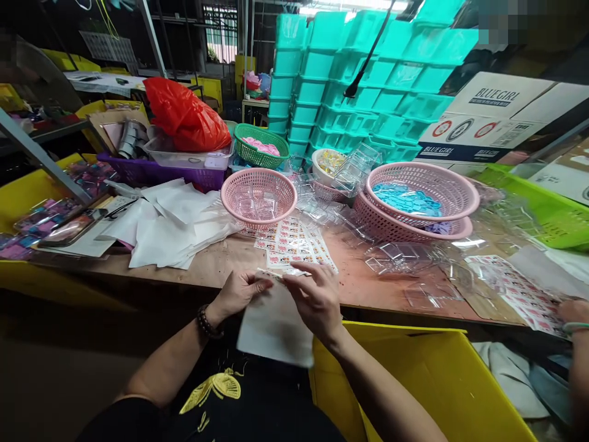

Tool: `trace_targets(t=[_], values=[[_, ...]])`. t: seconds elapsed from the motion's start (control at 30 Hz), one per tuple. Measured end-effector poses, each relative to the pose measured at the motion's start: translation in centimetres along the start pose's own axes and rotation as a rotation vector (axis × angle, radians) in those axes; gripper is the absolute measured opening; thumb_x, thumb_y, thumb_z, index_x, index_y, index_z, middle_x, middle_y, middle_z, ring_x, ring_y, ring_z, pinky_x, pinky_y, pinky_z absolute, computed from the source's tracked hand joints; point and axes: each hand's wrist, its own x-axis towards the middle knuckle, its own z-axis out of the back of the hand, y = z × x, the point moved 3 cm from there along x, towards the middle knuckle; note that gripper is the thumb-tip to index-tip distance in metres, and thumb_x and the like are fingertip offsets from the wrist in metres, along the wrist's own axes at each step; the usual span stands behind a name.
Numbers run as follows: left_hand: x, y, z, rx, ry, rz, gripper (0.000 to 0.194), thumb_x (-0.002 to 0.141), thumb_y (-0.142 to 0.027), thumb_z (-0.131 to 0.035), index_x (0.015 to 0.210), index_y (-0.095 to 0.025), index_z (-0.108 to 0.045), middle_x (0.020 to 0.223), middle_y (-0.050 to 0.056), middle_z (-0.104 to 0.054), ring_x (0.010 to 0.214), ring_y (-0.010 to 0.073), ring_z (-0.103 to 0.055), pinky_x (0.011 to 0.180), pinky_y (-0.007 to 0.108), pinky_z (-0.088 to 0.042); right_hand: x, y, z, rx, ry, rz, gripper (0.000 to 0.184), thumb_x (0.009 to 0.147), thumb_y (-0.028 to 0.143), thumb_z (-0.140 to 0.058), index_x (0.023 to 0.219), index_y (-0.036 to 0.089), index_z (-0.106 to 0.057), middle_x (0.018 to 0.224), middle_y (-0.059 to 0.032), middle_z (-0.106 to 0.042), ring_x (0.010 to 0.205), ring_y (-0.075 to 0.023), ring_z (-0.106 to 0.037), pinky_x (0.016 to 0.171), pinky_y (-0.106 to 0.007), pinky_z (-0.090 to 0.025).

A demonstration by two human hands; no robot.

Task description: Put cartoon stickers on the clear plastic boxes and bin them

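A white sheet (275, 331) hangs in front of my body at the table's edge; its top edge is folded over and shows a strip of printed stickers. My left hand (237, 293) pinches the upper left corner between thumb and fingers. At the upper right, my right hand (317, 299) has thumb and index finger closed on the folded edge, its other fingers loosely bent. Just beyond my hands, several printed sticker sheets (294, 242) lie fanned on the table. Behind them stands a pink basket (227, 196) with clear plastic boxes in it.
White papers (168, 221) are heaped at left. Clear plastic cases (400, 258) and stacked pink baskets (464, 190) with blue pieces stand right. A yellow bin (414, 374) sits below the table edge. At far right, another person's hand (575, 312) touches a sticker sheet. Turquoise bins (350, 80) rise behind.
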Motion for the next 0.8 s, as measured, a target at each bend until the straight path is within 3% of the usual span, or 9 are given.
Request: trace_targets(t=[0.1,0.17,0.3,0.37,0.43,0.5,0.63,0.73,0.8], values=[[0.4,0.3,2.9,0.029,-0.069,0.008,0.047,0.066,-0.059,-0.080,0.083,-0.014,-0.078,0.080,0.010,-0.077,0.071,0.0211,-0.069,0.064,0.032,-0.056,-1.1,-0.6,1.0,-0.027,-0.329,0.058,0.023,0.084,0.017,-0.074,0.092,0.038,-0.077,0.088,-0.0022,-0.067,0.085,-0.0199,-0.065,0.094,-0.047,-0.049],[1.0,-0.5,7.7,0.078,-0.385,-0.059,0.047,0.062,-0.057,-0.082,0.079,-0.014,-0.075,0.077,0.008,-0.075,0.072,0.0215,-0.068,0.064,0.032,-0.055,-1.3,-2.2,1.4,0.168,-0.395,-0.171,0.012,0.087,0.026,-0.071,0.093,0.034,-0.078,0.083,-0.0036,-0.063,0.079,-0.0196,-0.063,0.081,-0.042,-0.054],[2.1,-3.7,19.9,0.392,-1.242,-0.073,0.039,0.084,-0.048,-0.064,0.063,-0.016,-0.056,0.059,0.000,-0.060,0.065,0.0176,-0.058,0.064,0.031,-0.051,-1.0,-5.8,0.4,0.536,-0.210,-0.661,0.029,0.087,0.041,-0.069,0.109,0.023,-0.076,0.079,-0.0024,-0.065,0.068,-0.0154,-0.060,0.065,-0.033,-0.054],[3.3,-5.0,24.2,0.537,-1.343,0.019,0.034,0.087,-0.033,-0.061,0.060,-0.018,-0.047,0.062,0.001,-0.058,0.075,0.0213,-0.062,0.078,0.037,-0.053,-1.0,-7.4,-0.2,0.583,-0.137,-0.734,0.046,0.082,0.042,-0.072,0.125,0.023,-0.069,0.077,0.0000,-0.066,0.067,-0.0134,-0.059,0.065,-0.031,-0.053],[4.3,-5.6,26.5,0.570,-1.297,0.065,0.021,0.084,-0.023,-0.063,0.067,-0.015,-0.053,0.077,0.007,-0.067,0.091,0.0294,-0.066,0.091,0.045,-0.051,-1.1,-9.1,-1.0,0.580,-0.095,-0.755,0.065,0.081,0.042,-0.071,0.141,0.022,-0.056,0.077,0.0005,-0.067,0.067,-0.0135,-0.060,0.064,-0.030,-0.053],[4.7,-5.7,26.6,0.601,-1.241,0.075,0.020,0.075,-0.016,-0.070,0.091,-0.008,-0.062,0.109,0.017,-0.070,0.115,0.0405,-0.061,0.103,0.054,-0.044,-1.0,-10.7,-1.7,0.524,-0.069,-0.758,0.078,0.081,0.040,-0.068,0.151,0.020,-0.042,0.082,-0.0017,-0.071,0.068,-0.0146,-0.062,0.063,-0.030,-0.054],[5.3,-6.7,21.2,0.843,-1.210,-0.298,0.083,0.076,-0.021,-0.070,0.147,-0.001,-0.033,0.162,0.027,-0.022,0.150,0.0451,-0.018,0.121,0.059,-0.017,0.6,-12.5,-2.8,0.309,-0.038,-0.673,0.083,0.083,0.031,-0.062,0.157,0.018,-0.028,0.097,-0.0088,-0.075,0.072,-0.0169,-0.067,0.068,-0.034,-0.057],[9.5,-8.5,14.6,0.919,-0.874,-0.547,0.064,0.085,-0.029,-0.061,0.143,-0.008,-0.044,0.151,0.022,-0.044,0.146,0.0341,-0.034,0.121,0.048,-0.024,2.4,-11.5,-3.8,0.274,-0.018,-0.552,0.081,0.087,0.027,-0.059,0.159,0.018,-0.023,0.099,-0.0096,-0.076,0.074,-0.0180,-0.068,0.068,-0.034,-0.058],[14.7,-9.5,10.2,0.942,-0.536,-0.456,0.053,0.086,-0.036,-0.061,0.132,-0.010,-0.056,0.136,0.020,-0.059,0.135,0.0317,-0.048,0.119,0.045,-0.030,3.2,-9.8,-4.3,0.307,-0.001,-0.465,0.079,0.089,0.026,-0.058,0.159,0.020,-0.020,0.101,-0.0092,-0.075,0.076,-0.0175,-0.069,0.068,-0.033,-0.059]])
